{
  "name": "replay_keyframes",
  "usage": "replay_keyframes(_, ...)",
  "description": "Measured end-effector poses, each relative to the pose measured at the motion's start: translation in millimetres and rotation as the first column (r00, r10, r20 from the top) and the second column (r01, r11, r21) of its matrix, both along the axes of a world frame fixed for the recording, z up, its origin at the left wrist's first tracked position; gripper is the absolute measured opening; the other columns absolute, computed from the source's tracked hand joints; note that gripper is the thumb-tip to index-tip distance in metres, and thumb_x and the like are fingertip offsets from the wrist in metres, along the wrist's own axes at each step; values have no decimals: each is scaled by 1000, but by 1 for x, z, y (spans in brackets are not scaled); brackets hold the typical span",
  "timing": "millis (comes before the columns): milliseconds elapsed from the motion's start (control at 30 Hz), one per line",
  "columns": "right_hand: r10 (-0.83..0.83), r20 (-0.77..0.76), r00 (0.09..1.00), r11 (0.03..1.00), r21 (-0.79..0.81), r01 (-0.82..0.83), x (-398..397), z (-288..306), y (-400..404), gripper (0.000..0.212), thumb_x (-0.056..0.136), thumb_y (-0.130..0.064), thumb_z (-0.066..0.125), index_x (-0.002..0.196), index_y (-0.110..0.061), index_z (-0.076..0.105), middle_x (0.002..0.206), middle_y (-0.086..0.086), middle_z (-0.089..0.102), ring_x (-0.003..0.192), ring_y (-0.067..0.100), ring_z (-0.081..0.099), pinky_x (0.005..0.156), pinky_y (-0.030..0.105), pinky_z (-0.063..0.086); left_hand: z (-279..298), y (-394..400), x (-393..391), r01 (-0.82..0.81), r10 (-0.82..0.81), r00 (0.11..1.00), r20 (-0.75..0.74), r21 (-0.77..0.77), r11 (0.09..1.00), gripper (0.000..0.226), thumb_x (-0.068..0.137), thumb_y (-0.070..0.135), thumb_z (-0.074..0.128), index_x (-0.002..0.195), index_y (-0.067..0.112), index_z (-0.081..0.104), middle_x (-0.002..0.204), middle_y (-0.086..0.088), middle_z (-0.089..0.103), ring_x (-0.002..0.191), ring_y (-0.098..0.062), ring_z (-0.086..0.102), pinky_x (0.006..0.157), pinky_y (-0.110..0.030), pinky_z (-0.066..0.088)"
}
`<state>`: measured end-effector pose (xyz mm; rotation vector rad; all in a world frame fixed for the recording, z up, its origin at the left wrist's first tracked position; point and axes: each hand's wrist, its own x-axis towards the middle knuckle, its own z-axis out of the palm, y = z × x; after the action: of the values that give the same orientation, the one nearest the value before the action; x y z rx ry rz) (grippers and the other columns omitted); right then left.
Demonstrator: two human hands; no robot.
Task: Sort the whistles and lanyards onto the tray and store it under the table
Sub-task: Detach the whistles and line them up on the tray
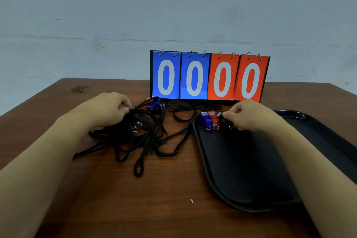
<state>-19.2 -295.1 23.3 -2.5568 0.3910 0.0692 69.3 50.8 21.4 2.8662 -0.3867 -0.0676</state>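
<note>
- The left hand (111, 107) has its fingers curled, pinching black cord at the top of the tangled lanyards (143, 137).
- The tangle spreads below and to the right of those fingertips, with small metal rings showing in it.
- Just beyond the fingertips, a blue whistle (154, 105) and a red one lie among the cords.
- The right hand (249, 116) grips a black whistle (225, 121) with curled fingers, at the black tray's (251, 170) far left corner.
- Just left of those fingers, a red whistle (214, 120) and another blue whistle (206, 120) sit side by side on the tray.
- Beyond both hands stands a flip scoreboard (208, 76) reading 0000 on the wooden table (164, 199).
</note>
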Motion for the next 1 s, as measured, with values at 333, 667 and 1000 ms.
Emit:
replay_keyframes(333, 34, 4, 999, 999, -16, -34, -2, -2, 2, 34, 104, -34, 55, 105, -6, 74, 104, 17, 74, 97, 32, 71, 83, 36, 58, 4, 7, -3, 50, -58, 995, -77, -111, 993, 14, 101, 30, 63, 114, 29, 67, 79, 1, 75, 76, -15, 70, 69, -29, 53)
replay_keyframes(667, 57, 3, 998, 998, -3, -57, -4, -4, 8, 39, 102, -40, 54, 113, -7, 72, 111, 13, 70, 89, 18, 63, 65, 21, 44, 1, -1, -5, 70, -83, 990, -111, -118, 991, 25, 101, 39, 60, 122, 27, 65, 85, 4, 75, 74, -9, 65, 65, -25, 42)
replay_keyframes(1000, 53, 52, 997, 998, -31, -51, -3, -7, 11, 34, 103, -43, 53, 103, -13, 69, 101, 8, 70, 86, 16, 63, 64, 22, 44, 3, -5, -9, 71, -85, 989, -122, -110, 991, 24, 101, 36, 61, 120, 22, 63, 89, 3, 74, 75, -9, 66, 65, -23, 44)
